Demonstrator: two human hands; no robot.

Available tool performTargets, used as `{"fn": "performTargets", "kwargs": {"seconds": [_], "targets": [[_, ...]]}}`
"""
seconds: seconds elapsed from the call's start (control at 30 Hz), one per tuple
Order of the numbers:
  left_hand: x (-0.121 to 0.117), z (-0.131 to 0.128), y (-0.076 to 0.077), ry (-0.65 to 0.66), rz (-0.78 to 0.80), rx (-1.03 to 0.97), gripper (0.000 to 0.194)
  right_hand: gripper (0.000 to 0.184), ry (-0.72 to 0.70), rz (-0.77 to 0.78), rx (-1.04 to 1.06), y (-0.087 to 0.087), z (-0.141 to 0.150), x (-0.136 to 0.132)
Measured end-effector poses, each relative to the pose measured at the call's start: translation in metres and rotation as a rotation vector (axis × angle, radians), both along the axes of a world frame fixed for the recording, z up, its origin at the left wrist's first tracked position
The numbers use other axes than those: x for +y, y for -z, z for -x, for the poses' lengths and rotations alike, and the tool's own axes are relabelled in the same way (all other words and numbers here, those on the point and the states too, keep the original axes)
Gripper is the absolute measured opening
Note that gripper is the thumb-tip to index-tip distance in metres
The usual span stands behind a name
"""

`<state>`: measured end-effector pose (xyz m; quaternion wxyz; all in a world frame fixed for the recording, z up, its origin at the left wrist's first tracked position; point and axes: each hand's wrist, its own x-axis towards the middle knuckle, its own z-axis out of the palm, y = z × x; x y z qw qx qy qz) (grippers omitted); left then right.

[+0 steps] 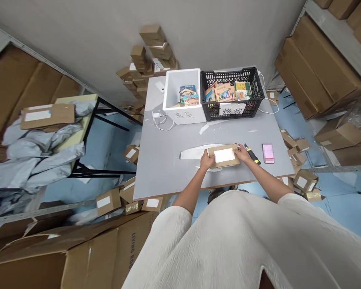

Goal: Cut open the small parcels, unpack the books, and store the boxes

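Observation:
Between my two hands is a small brown cardboard box (212, 160) with a blank-looking white label on top. My left hand (207, 159) grips its left end, thumb on the upper face. At the opposite end, my right hand (242, 153) closes on the box's right edge. Right beside that hand lies a black and yellow utility knife (252, 154). Farther right, a phone (268, 153) with a pink screen rests on the table. A white sheet (195, 153) lies partly behind the box; what is under the box is hidden.
On the grey table (159, 168), a white bin (185, 116) with books stands beside a black crate (231, 113) of books. White cables (165, 127) lie near them. Cardboard boxes (108, 202) crowd the floor; grey parcels (33, 160) fill the left side.

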<state>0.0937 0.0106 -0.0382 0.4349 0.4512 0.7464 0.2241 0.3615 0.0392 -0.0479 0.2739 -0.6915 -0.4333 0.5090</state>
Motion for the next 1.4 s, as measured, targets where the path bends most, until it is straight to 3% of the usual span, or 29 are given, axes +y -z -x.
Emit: {"fn": "performTargets", "kwargs": {"seconds": [0.2,0.4,0.5,0.67,0.83,1.13,1.4], "targets": [[0.006,0.001,-0.015,-0.092,-0.011,-0.149,0.086,0.078,0.054,-0.028,-0.013,-0.024,0.001,0.002],[0.014,0.007,-0.036,-0.164,-0.140,-0.038,0.069,0.069,0.169,-0.134,-0.104,-0.048,0.006,0.007],[0.009,0.010,-0.032,-0.171,-0.152,0.037,0.063,0.058,0.179,-0.129,-0.164,-0.046,0.006,0.000],[-0.002,0.018,-0.014,-0.155,-0.011,0.001,0.055,0.040,0.129,-0.097,-0.210,-0.030,0.000,-0.016],[0.005,0.017,-0.005,-0.153,-0.119,-0.027,0.051,0.030,0.106,-0.189,-0.202,-0.026,0.005,-0.009],[0.015,0.015,-0.008,-0.092,-0.122,-0.077,0.051,0.052,0.049,-0.220,-0.095,-0.028,0.016,0.006],[0.012,0.011,-0.025,-0.112,-0.087,-0.106,0.058,0.056,0.032,-0.204,-0.124,-0.037,0.012,0.003]]}}
